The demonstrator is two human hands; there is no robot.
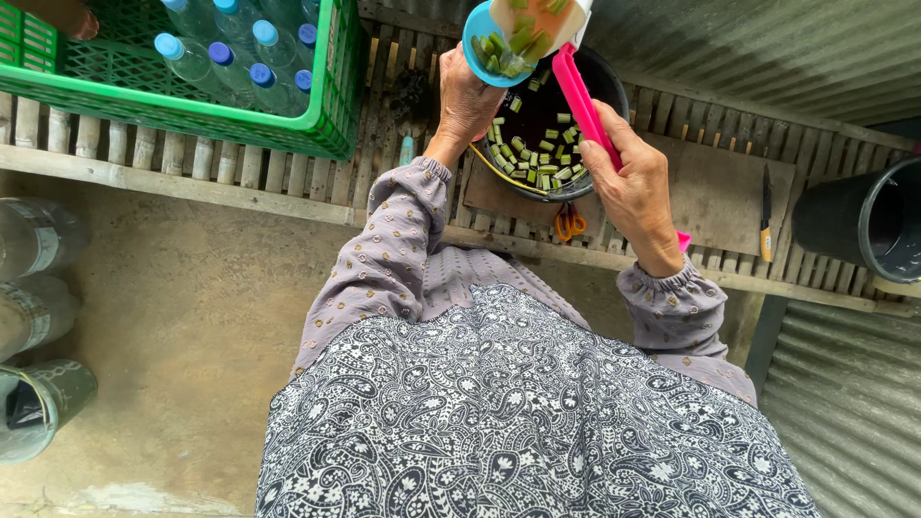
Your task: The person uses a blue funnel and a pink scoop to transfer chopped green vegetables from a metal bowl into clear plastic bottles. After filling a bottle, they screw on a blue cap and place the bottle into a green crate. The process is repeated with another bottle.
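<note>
My left hand (467,96) is raised over the black pot (604,82), fingers curled tight around a blue-rimmed container (499,43) that I hold tipped so its mouth faces down toward the pot. Chopped green vegetable pieces (508,43) cling inside its rim, and more of the same pieces (537,158) lie in the dark inside of the pot below. My thumb and fingertips are hidden behind the container, so I cannot tell exactly how they wrap it, only that the hand is closed on it.

My right hand (633,187) is closed around the handle of a pink scraper (580,101). The fingers fold over the handle, and the pink blade runs up and to the left from my fist, across the pot's rim to the edge of the tilted container. The handle's end pokes out pink below my wrist.

The pot sits on a wooden board (720,192) laid on the slatted bench (192,153). Orange-handled scissors (570,223) lie just in front of the pot, a knife (765,216) rests on the board to the right, and a black bucket (863,221) stands further right. To the left, a green crate (192,110) holds clear bottles with blue caps (230,58)
</note>
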